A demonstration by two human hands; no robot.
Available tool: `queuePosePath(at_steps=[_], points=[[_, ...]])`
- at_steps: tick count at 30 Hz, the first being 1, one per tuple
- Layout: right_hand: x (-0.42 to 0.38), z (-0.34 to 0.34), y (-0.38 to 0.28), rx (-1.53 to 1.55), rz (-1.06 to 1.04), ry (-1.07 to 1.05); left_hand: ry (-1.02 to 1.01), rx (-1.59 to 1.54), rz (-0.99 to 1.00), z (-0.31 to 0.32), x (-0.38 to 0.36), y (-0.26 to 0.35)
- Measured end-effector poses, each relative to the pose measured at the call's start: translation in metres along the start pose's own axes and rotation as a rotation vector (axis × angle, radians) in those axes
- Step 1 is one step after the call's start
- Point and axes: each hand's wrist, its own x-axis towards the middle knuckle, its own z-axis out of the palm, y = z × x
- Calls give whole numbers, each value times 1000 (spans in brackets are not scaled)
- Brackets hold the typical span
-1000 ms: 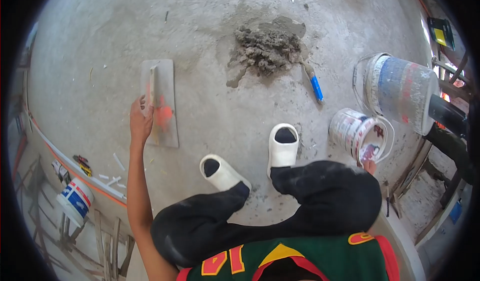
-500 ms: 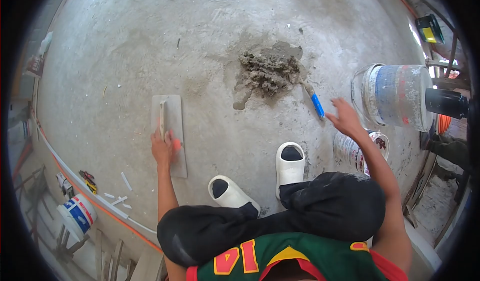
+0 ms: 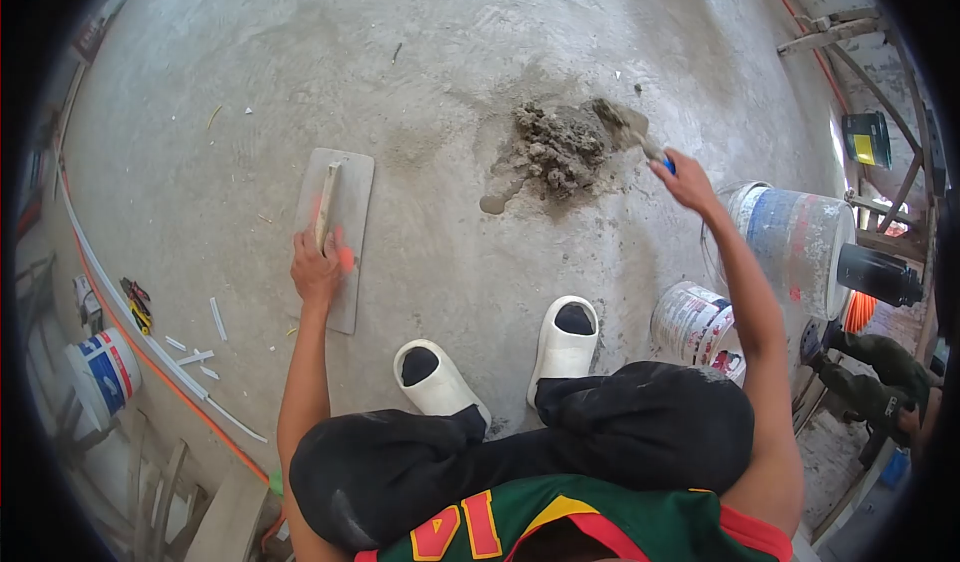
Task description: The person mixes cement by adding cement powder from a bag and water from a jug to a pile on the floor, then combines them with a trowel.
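Note:
My left hand (image 3: 316,265) is closed around the handle of a flat rectangular plastering float (image 3: 350,202), which rests on the concrete floor to my left. My right hand (image 3: 686,179) grips the blue handle of a trowel (image 3: 632,122). The trowel's blade is at the right side of a heap of wet mortar (image 3: 558,150), with some mortar against it. A damp patch surrounds the heap on the floor.
At right lie a large paint-streaked bucket (image 3: 795,242) and a smaller bucket (image 3: 695,324). Another person's legs (image 3: 880,372) show at the far right. On the left are pliers (image 3: 138,307), white strips (image 3: 216,319), an orange hose (image 3: 190,397) and a white-blue bucket (image 3: 106,376).
My right hand has taken hold of the trowel and lifted its handle up and to the right, turning the blade at the heap. My left hand still holds the float. The view has shifted slightly.

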Motion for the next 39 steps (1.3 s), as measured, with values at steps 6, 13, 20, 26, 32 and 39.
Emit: queuePosePath(at_steps=[6,13,20,26,32,39], points=[[112,-4,-18,-199,-283,102,6,36,44,8,1,-11],[133,14,-84,-317,-366,47,41,-1,30,5,0,-7],[71,16,-84,-327,-337,-203,16,-15,-8,-3,-3,1],[15,6,-91,-265,-417,-227,0,-65,-8,-4,-6,-5],[-50,62,-105,-175,-235,-165,25,-46,-7,-3,-7,-6],[-79,42,-130,-134,-114,-144,9,-74,-17,-3,-4,-6]])
